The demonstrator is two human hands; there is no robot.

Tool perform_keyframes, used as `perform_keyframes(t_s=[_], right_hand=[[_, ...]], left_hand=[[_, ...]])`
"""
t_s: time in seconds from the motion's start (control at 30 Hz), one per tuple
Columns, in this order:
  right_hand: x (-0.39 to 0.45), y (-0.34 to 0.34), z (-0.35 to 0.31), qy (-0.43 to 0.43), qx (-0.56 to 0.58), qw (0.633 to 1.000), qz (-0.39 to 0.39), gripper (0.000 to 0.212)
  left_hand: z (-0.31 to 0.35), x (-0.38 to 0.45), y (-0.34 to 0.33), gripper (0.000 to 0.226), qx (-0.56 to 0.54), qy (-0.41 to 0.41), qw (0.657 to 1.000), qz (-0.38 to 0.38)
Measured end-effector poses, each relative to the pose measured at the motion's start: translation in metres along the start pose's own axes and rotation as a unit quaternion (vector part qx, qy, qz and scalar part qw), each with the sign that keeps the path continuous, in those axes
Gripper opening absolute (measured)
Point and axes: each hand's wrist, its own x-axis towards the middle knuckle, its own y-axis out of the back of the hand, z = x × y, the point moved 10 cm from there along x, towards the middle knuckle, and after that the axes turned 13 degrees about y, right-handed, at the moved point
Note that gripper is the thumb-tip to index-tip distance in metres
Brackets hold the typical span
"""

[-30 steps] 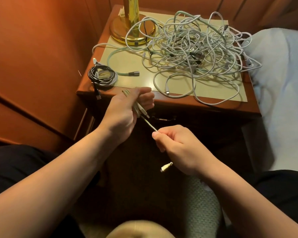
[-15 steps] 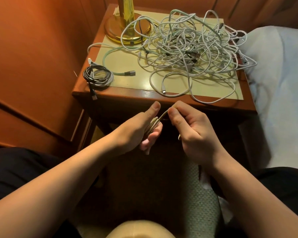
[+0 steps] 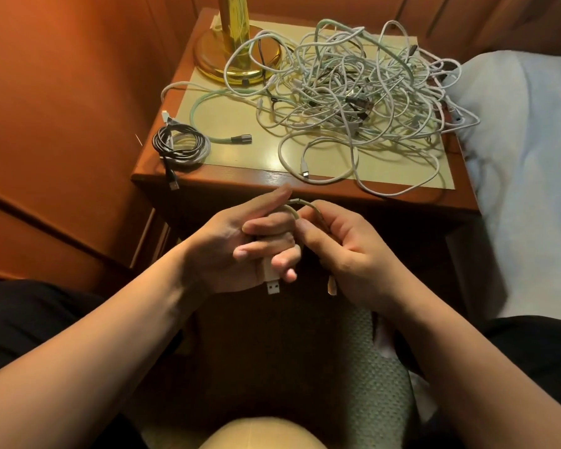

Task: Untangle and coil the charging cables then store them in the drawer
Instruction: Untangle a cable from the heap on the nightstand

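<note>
My left hand (image 3: 240,244) grips a folded white cable (image 3: 293,210) in front of the nightstand, its USB plug (image 3: 271,280) sticking out below my curled fingers. My right hand (image 3: 347,251) pinches the same cable where it arcs over the top, and the small end plug (image 3: 332,284) hangs under that hand. A big tangle of white cables (image 3: 353,92) covers the nightstand top (image 3: 240,153). A coiled black and white bundle (image 3: 182,145) lies at its front left corner. A mint green cable (image 3: 208,102) curves beside it.
A brass lamp base (image 3: 234,59) stands at the back left of the nightstand. A wooden wall panel (image 3: 62,108) runs along the left, and a bed with a pale sheet (image 3: 528,173) lies to the right. My legs and a patterned cushion (image 3: 376,367) fill the bottom.
A second ago my hands were apart with cable stretched between them. They have come together, my right hand laid the cable over the left, and the USB plug now hangs below my left fingers.
</note>
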Motion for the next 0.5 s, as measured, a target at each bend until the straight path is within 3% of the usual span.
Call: perform_keyframes(t_s=[0.07, 0.17, 0.27, 0.5], right_hand=[[0.003, 0.002, -0.007, 0.022, 0.004, 0.999, 0.024, 0.026], [0.006, 0.001, -0.012, 0.046, 0.025, 0.998, 0.045, 0.032], [0.007, -0.001, -0.009, 0.049, 0.015, 0.997, 0.058, 0.029], [0.013, -0.012, -0.004, 0.044, -0.033, 0.998, 0.028, 0.017]], left_hand=[[0.007, -0.001, -0.003, 0.058, -0.022, 0.000, 0.999, 0.037], [0.018, -0.014, 0.004, 0.062, 0.001, -0.035, 0.979, 0.202], [0.022, -0.024, 0.015, 0.060, 0.010, -0.074, 0.946, 0.315], [0.030, -0.049, 0.042, 0.058, 0.037, -0.133, 0.867, 0.480]])
